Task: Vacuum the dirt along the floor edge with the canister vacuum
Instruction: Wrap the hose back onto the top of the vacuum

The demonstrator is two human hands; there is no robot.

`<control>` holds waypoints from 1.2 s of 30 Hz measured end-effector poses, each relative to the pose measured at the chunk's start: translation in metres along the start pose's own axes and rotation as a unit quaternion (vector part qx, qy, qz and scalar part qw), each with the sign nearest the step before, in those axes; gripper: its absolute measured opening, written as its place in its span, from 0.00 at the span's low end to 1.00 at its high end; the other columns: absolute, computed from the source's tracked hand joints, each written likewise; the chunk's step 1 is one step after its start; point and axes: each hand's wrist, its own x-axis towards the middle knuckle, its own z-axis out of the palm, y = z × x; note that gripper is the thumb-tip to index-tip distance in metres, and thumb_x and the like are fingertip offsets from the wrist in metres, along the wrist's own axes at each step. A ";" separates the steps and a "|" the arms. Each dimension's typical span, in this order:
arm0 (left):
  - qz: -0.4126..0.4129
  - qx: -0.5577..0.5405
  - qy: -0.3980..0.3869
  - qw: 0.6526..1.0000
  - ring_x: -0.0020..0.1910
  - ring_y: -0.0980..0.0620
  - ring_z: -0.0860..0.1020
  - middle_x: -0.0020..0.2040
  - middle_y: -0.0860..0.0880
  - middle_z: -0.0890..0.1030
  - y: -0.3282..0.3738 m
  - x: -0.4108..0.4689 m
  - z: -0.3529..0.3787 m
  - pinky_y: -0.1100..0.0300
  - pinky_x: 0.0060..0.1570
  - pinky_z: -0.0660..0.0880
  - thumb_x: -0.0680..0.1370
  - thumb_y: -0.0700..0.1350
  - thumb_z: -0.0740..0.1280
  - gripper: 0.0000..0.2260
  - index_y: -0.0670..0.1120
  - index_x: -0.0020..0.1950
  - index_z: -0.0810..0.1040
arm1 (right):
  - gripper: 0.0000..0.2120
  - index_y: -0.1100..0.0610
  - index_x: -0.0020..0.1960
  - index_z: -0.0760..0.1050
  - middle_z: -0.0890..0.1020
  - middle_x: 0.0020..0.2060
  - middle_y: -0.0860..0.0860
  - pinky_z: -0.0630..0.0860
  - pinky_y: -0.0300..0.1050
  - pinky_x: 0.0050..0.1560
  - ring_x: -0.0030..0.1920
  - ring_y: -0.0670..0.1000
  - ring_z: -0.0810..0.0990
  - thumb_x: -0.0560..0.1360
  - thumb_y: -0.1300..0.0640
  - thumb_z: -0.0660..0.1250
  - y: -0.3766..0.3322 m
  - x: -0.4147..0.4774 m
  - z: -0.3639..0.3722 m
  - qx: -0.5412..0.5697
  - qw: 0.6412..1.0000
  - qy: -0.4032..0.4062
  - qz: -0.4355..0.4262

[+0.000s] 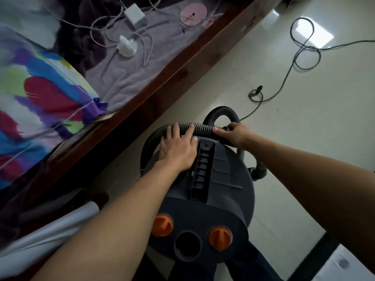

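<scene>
A dark grey canister vacuum (221, 191) with two orange knobs stands on the pale tiled floor (304, 138) right below me. Its ribbed black hose (203, 129) lies coiled across the top of the canister. My left hand (176, 149) rests flat on the canister top, its straight fingers lying over the hose. My right hand (233, 134) grips the hose near its dark end piece, fingers curled round it. The hose loops up behind both hands.
A dark wooden bed frame (172, 78) runs diagonally along the left, with a purple blanket, a colourful quilt, white cables and a charger on the bed. A black power cord (300, 51) loops over the floor at the right. A white roll (60, 226) lies at lower left.
</scene>
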 end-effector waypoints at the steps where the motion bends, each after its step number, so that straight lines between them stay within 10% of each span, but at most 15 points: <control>1: 0.004 0.000 -0.003 1.000 0.78 0.42 0.45 0.80 0.43 0.46 -0.001 0.001 0.001 0.44 0.74 0.50 0.84 0.56 0.46 0.23 0.56 0.79 0.50 | 0.40 0.54 0.61 0.74 0.79 0.58 0.54 0.72 0.54 0.63 0.59 0.58 0.76 0.66 0.23 0.59 0.001 0.002 0.002 -0.013 1.000 0.001 0.006; 15: -0.002 0.004 -0.045 0.999 0.78 0.44 0.45 0.80 0.46 0.45 -0.005 0.006 -0.002 0.45 0.72 0.53 0.83 0.58 0.46 0.23 0.56 0.79 0.53 | 0.41 0.50 0.66 0.68 0.74 0.64 0.60 0.71 0.59 0.64 0.63 0.63 0.74 0.66 0.22 0.52 0.014 0.000 0.021 -0.055 0.998 0.021 -0.002; 20: -0.020 -0.029 0.024 0.999 0.71 0.44 0.64 0.74 0.45 0.64 -0.028 -0.049 -0.002 0.51 0.67 0.63 0.82 0.52 0.59 0.23 0.49 0.76 0.62 | 0.23 0.52 0.65 0.73 0.77 0.62 0.58 0.72 0.53 0.59 0.62 0.60 0.75 0.79 0.39 0.56 0.013 -0.063 0.024 -0.057 0.991 0.067 -0.102; 29: -0.139 -0.122 0.137 0.973 0.59 0.47 0.74 0.60 0.48 0.73 -0.053 -0.195 0.019 0.55 0.52 0.70 0.79 0.50 0.64 0.14 0.46 0.62 0.76 | 0.28 0.52 0.79 0.54 0.61 0.76 0.51 0.69 0.52 0.65 0.73 0.55 0.64 0.82 0.46 0.54 0.030 -0.201 0.077 -0.097 0.957 0.054 -0.267; 36: -0.090 -0.024 0.182 0.979 0.57 0.46 0.72 0.57 0.47 0.72 -0.055 -0.226 0.050 0.52 0.49 0.74 0.77 0.52 0.67 0.12 0.45 0.54 0.77 | 0.31 0.58 0.77 0.60 0.80 0.56 0.55 0.76 0.51 0.48 0.52 0.57 0.79 0.77 0.47 0.57 0.052 -0.208 0.120 -0.158 0.931 0.159 -0.289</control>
